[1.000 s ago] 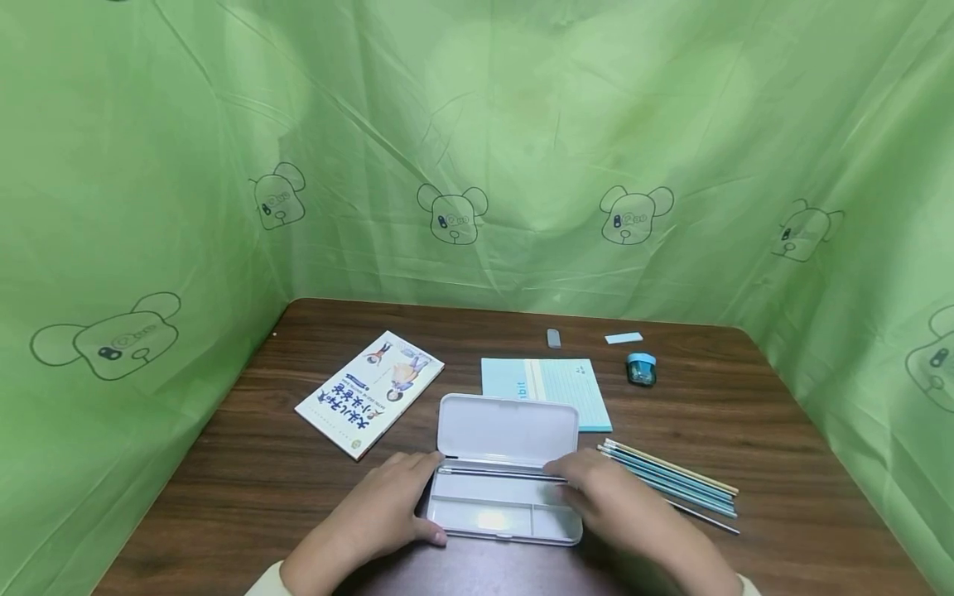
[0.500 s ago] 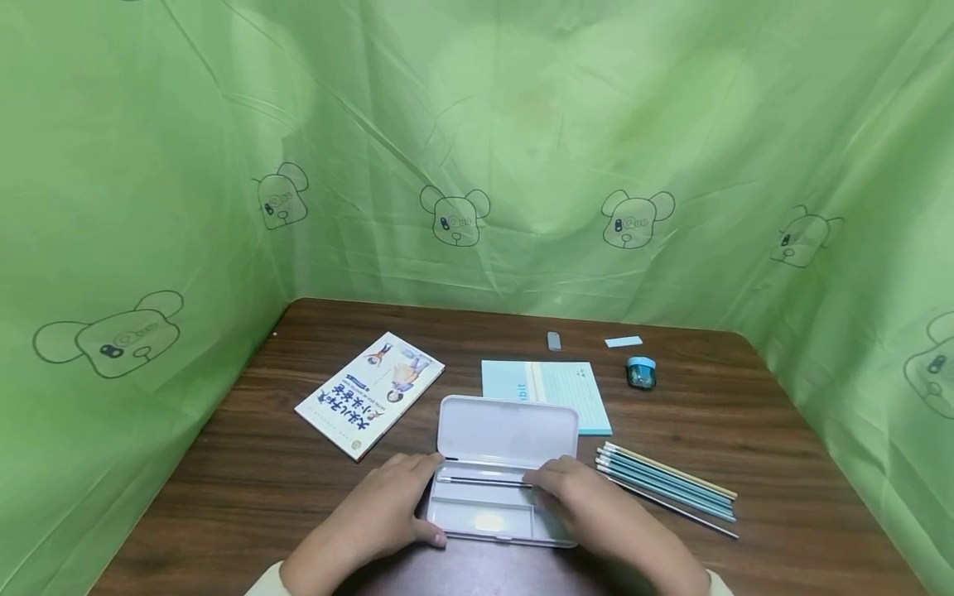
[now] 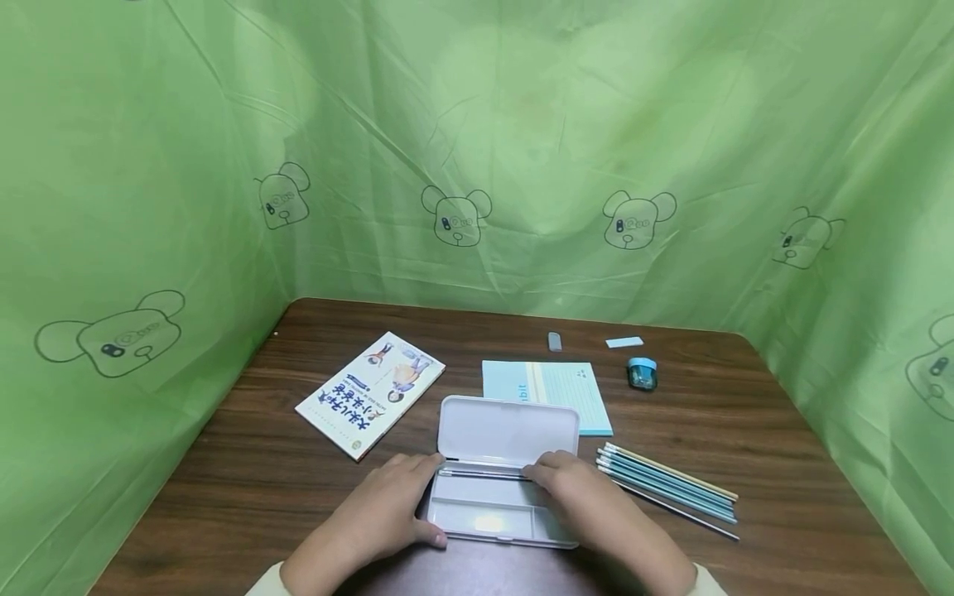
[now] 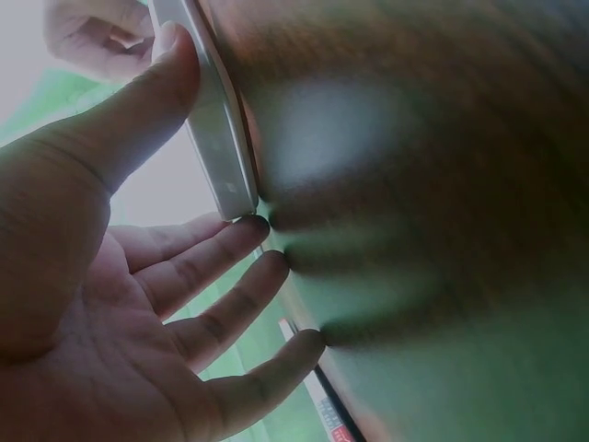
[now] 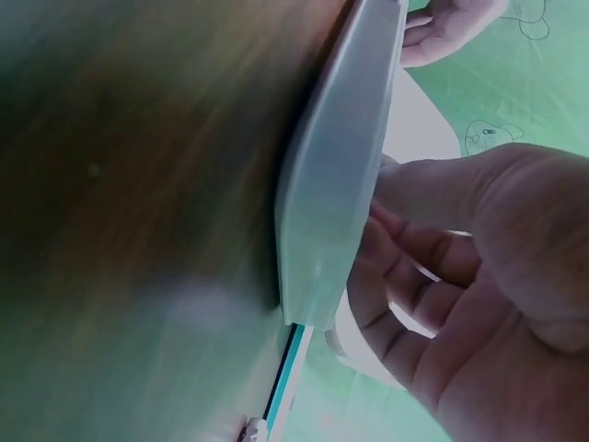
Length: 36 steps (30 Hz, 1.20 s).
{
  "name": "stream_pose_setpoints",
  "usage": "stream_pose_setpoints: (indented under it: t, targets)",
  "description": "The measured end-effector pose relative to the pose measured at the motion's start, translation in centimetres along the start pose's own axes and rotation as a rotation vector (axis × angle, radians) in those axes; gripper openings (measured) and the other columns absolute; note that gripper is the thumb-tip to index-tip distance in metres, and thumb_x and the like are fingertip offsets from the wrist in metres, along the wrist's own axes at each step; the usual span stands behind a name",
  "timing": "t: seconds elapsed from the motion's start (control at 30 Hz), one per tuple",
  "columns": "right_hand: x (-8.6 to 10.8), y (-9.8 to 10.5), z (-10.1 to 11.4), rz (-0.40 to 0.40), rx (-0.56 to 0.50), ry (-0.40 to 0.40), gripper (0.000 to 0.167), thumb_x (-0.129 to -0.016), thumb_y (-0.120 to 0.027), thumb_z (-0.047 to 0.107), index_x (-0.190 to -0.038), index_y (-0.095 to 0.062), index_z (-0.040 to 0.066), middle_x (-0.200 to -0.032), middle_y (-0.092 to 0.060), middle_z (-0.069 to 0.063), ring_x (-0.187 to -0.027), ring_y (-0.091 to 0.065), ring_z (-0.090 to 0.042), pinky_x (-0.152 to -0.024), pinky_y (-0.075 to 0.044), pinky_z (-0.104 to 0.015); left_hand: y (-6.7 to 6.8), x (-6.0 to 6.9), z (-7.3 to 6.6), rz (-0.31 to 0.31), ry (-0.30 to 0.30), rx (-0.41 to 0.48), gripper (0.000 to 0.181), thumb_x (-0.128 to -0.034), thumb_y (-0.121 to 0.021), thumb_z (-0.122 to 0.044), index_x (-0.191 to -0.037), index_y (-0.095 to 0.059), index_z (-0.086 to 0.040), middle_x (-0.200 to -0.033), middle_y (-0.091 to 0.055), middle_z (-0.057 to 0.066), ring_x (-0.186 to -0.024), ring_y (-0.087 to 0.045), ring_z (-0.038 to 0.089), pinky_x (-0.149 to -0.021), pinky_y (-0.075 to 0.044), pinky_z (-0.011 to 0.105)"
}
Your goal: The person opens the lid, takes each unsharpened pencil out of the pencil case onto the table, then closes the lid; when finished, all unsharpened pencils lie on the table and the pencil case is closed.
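Observation:
The white pencil case (image 3: 508,430) lies opened on the table, its lid tilted up at the back. A dark, thin pencil (image 3: 484,474) lies lengthwise in its rear compartment; whether another lies beside it is too small to tell. My left hand (image 3: 391,505) holds the case's left end, thumb at the front edge and fingers around the left side. In the left wrist view, the fingers are spread with tips on the table. My right hand (image 3: 589,505) reaches over the right end with curled fingers at the pencil's right end. The case wall (image 5: 336,175) hides its fingertips in the right wrist view.
Several pencils (image 3: 667,483) lie side by side to the right of the case. Behind it is a light-blue notebook (image 3: 551,381). A blue-lidded sharpener (image 3: 642,374), a grey eraser (image 3: 555,341) and a pale-blue strip (image 3: 624,342) lie further back. A book (image 3: 371,393) lies left.
My right hand has moved left along the case with the pencil, then slightly back, and the pencil now lies nearer the hinge. The left hand has stayed in place.

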State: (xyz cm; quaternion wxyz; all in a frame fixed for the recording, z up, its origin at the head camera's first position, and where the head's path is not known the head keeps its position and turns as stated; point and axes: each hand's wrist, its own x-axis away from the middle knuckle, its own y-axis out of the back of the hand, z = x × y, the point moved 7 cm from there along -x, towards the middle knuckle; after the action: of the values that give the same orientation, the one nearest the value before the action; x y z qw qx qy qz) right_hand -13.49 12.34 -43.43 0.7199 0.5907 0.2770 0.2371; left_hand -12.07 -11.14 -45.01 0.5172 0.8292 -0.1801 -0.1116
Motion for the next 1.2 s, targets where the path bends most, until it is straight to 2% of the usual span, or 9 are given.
stream_pose_setpoints:
  t: [0.13,0.3,0.53,0.83,1.03,1.2]
  targets:
    - [-0.2,-0.4,0.2,0.042,0.022,-0.003,0.018,-0.101,-0.078,0.007,-0.117,-0.084,0.011,-0.101,-0.076,0.001,-0.090,-0.068,-0.010,-0.075,-0.063,-0.028,0.0,0.0,0.1,-0.002,-0.004,-0.002,0.103,-0.0686,-0.104,-0.047,-0.152,-0.062,-0.002,-0.144,-0.074,0.016,-0.132,-0.068,0.037,-0.107,-0.058,0.065]
    - [-0.4,-0.4,0.1,0.048,0.005,-0.022,0.015,-0.101,-0.079,0.008,-0.113,-0.085,0.014,-0.102,-0.076,0.002,-0.092,-0.069,-0.009,-0.079,-0.064,-0.030,0.0,0.0,0.1,-0.001,-0.006,0.005,0.104,-0.0688,-0.104,-0.047,-0.152,-0.062,-0.002,-0.144,-0.074,0.016,-0.132,-0.068,0.037,-0.108,-0.058,0.065]
    - [-1.0,-0.4,0.2,0.065,0.034,-0.019,0.012,-0.096,-0.083,0.006,-0.104,-0.085,0.015,-0.089,-0.076,0.004,-0.077,-0.064,-0.004,-0.065,-0.059,-0.028,0.0,0.1,0.1,-0.005,-0.009,-0.001,0.105,-0.0685,-0.104,-0.048,-0.152,-0.062,-0.001,-0.144,-0.074,0.016,-0.132,-0.068,0.037,-0.108,-0.058,0.064]
    - [-1.4,-0.9,0.3,0.104,0.104,-0.038,0.017,-0.090,-0.087,0.000,-0.098,-0.085,0.015,-0.081,-0.074,0.005,-0.067,-0.058,-0.003,-0.059,-0.054,-0.026,0.0,0.0,0.0,-0.018,-0.018,-0.011,0.104,-0.0681,-0.104,-0.047,-0.152,-0.062,-0.002,-0.143,-0.074,0.016,-0.131,-0.068,0.038,-0.106,-0.059,0.064]
    - [-1.5,-1.0,0.4,0.135,0.133,-0.031,0.016,-0.089,-0.091,0.004,-0.099,-0.085,0.015,-0.082,-0.074,0.005,-0.067,-0.057,-0.003,-0.059,-0.055,-0.025,0.1,0.1,-0.1,-0.023,-0.020,-0.001,0.102,-0.0681,-0.104,-0.047,-0.152,-0.063,-0.004,-0.142,-0.075,0.014,-0.130,-0.069,0.037,-0.105,-0.059,0.064]
    - [-1.4,-0.4,0.5,0.126,0.117,-0.037,0.010,-0.094,-0.088,0.008,-0.100,-0.084,0.015,-0.083,-0.073,0.005,-0.070,-0.056,-0.004,-0.060,-0.055,-0.026,0.2,0.1,-0.1,-0.024,-0.024,-0.010,0.103,-0.0678,-0.104,-0.047,-0.151,-0.063,-0.003,-0.142,-0.075,0.015,-0.130,-0.069,0.036,-0.105,-0.059,0.064]
